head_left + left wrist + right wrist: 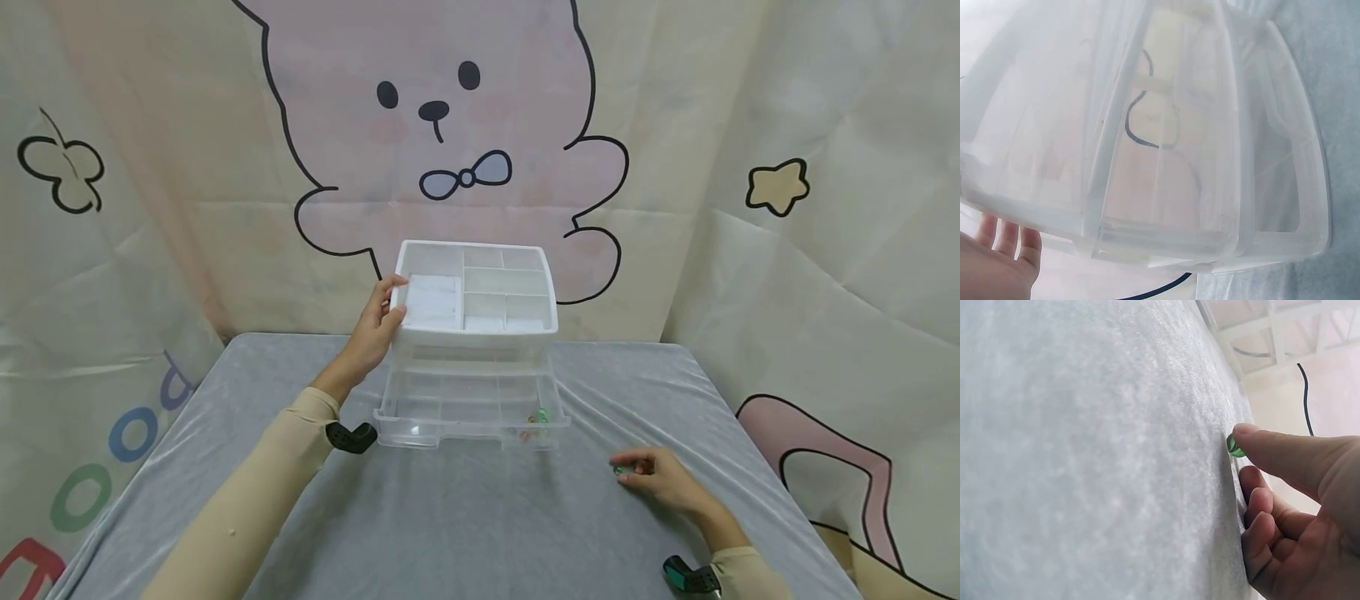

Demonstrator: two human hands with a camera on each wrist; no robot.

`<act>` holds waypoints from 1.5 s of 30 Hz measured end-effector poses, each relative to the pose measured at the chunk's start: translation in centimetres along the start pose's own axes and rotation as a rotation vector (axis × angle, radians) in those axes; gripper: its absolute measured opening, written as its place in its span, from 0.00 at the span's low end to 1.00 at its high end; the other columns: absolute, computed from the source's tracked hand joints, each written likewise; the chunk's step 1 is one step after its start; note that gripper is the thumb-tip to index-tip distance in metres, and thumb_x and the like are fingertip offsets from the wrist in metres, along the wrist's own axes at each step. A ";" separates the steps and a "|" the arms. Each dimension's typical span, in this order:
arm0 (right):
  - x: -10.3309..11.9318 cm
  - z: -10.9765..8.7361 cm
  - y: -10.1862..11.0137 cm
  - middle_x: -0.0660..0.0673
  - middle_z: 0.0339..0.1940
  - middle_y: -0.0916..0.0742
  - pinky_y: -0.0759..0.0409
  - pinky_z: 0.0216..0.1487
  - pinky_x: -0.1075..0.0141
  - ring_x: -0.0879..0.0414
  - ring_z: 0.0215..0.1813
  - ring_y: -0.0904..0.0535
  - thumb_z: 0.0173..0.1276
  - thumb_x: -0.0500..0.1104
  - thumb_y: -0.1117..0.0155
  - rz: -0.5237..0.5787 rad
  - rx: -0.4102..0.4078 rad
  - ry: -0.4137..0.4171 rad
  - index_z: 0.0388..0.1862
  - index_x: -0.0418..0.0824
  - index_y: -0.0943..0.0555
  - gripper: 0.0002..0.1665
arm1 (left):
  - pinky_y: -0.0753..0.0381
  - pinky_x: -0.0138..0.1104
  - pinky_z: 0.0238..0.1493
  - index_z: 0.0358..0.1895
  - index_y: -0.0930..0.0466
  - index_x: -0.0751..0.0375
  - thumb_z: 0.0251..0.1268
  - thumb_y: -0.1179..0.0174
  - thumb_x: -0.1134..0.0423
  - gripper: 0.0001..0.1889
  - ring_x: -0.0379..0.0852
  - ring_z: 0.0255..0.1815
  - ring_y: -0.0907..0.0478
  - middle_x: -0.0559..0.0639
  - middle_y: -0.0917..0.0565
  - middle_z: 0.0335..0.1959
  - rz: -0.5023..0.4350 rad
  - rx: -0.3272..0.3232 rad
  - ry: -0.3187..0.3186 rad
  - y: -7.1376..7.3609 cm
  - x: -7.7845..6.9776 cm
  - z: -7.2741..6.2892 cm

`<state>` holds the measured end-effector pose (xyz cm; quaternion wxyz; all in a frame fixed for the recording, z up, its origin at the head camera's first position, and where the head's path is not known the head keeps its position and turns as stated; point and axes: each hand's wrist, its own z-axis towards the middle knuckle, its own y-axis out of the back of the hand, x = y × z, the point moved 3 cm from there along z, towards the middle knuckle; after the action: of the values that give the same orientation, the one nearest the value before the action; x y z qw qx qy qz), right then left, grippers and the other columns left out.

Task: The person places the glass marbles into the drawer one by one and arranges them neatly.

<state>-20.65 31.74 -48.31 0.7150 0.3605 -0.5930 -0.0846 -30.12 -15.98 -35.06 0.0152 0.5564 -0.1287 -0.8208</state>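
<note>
A plastic storage organizer with a white divided top tray stands at the back of the table. My left hand grips the left edge of the top tray; in the left wrist view its fingers lie against the clear side. Below, a clear drawer juts out toward me, with several green and orange beads in its right front part. On the cloth to the right, my right hand pinches a green glass bead between thumb and index finger; its other fingers are curled.
A grey cloth covers the table, with creases on the right side. Behind it hangs a cream backdrop printed with a pink bear. Dark wrist cameras sit on both wrists.
</note>
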 end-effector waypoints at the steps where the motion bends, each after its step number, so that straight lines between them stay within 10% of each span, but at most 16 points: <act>1: 0.0 0.0 0.0 0.37 0.38 0.12 0.28 0.30 0.71 0.69 0.29 0.30 0.66 0.33 0.31 -0.001 -0.001 -0.004 0.49 0.24 0.16 0.15 | 0.27 0.34 0.48 0.74 0.46 0.52 0.82 0.60 0.61 0.22 0.53 0.57 0.33 0.63 0.44 0.76 0.002 0.002 -0.001 0.0 0.0 0.0; 26: -0.3 0.2 -0.1 0.47 0.21 0.20 0.31 0.25 0.70 0.70 0.25 0.33 0.63 0.29 0.31 -0.043 -0.057 0.080 0.42 0.23 0.15 0.10 | 0.26 0.32 0.48 0.73 0.46 0.54 0.81 0.60 0.64 0.22 0.55 0.61 0.32 0.65 0.44 0.76 -0.012 -0.007 -0.021 -0.1 0.0 0.0; 45: 0.3 0.2 -0.1 0.48 0.22 0.21 0.30 0.25 0.71 0.69 0.23 0.34 0.67 0.32 0.33 0.000 -0.018 -0.064 0.46 0.25 0.16 0.12 | 0.27 0.32 0.49 0.73 0.46 0.54 0.82 0.60 0.63 0.21 0.53 0.58 0.32 0.63 0.41 0.73 -0.008 0.000 -0.020 0.1 0.3 0.2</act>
<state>-20.68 31.41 -48.18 0.6988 0.3512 -0.6148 -0.1013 -30.40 -16.07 -35.29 0.0104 0.5488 -0.1267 -0.8262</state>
